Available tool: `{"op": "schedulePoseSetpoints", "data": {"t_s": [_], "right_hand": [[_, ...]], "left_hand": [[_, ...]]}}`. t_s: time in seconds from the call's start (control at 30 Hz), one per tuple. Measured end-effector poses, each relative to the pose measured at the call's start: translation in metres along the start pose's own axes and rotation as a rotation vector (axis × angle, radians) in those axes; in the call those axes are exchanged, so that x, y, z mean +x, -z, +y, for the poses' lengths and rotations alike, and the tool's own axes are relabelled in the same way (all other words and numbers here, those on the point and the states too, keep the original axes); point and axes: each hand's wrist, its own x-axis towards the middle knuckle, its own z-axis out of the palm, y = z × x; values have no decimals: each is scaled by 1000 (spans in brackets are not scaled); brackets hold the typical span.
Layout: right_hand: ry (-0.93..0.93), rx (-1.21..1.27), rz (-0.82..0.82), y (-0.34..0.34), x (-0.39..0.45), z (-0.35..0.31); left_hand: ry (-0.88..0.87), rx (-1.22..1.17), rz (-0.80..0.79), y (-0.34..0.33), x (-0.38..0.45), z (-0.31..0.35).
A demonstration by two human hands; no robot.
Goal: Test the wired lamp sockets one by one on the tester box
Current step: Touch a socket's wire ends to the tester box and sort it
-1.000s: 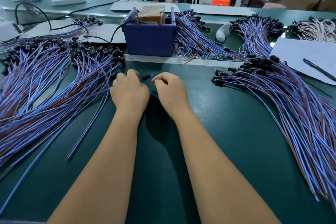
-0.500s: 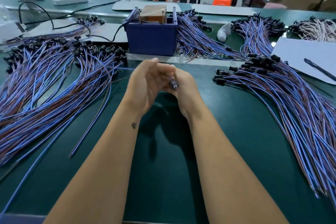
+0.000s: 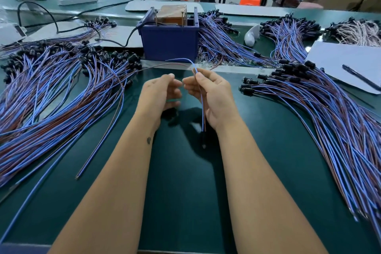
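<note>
Spanning the whole view, the green desk [image 3: 185, 181] carries two large heaps of wired sockets: one heap on the left [image 3: 51, 93] and one on the right [image 3: 321, 109], each with its black socket ends towards the far side and its bare wire tips towards the person. The blue tester box [image 3: 170, 42] stands at the far middle of the desk, between the heaps, with a brown block inside it and a black cable entering from the left.

Step in hand, as a judgement: one socket has been taken out for testing and its two leads are being separated; the test itself is not yet made.

The right hand [image 3: 214, 97] pinches the blue and brown wire pair [image 3: 202, 107] between thumb and forefinger. The left hand [image 3: 158, 95] is held just beside it, fingers lightly curled with thumb and forefinger tips close together; whether they hold the brown lead [image 3: 165, 65] cannot be told.

Orientation: the long axis of the pair runs nearly straight up and down. The black socket [image 3: 203, 140] hangs at the lower end, above the desk. The free ends point up, towards the tester box, and curve left.

Next move, as a judgement: both bare tips must be carried forward to the contacts on top of the box, one lead to each contact, kept apart.
</note>
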Motion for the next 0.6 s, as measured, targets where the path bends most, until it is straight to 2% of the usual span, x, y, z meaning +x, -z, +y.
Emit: {"op": "schedulePoseSetpoints", "data": {"t_s": [0.07, 0.2, 0.47, 0.6], "right_hand": [[-28, -66, -56, -3, -1, 2], [-44, -319, -92, -13, -4, 11], [43, -430, -48, -15, -4, 18], [115, -536, 36, -13, -3, 18]], "left_hand": [[-28, -33, 52, 2, 3, -2], [-119, -22, 53, -3, 0, -4], [-134, 43, 25, -6, -2, -5], [-208, 150, 107, -4, 1, -9]]}}
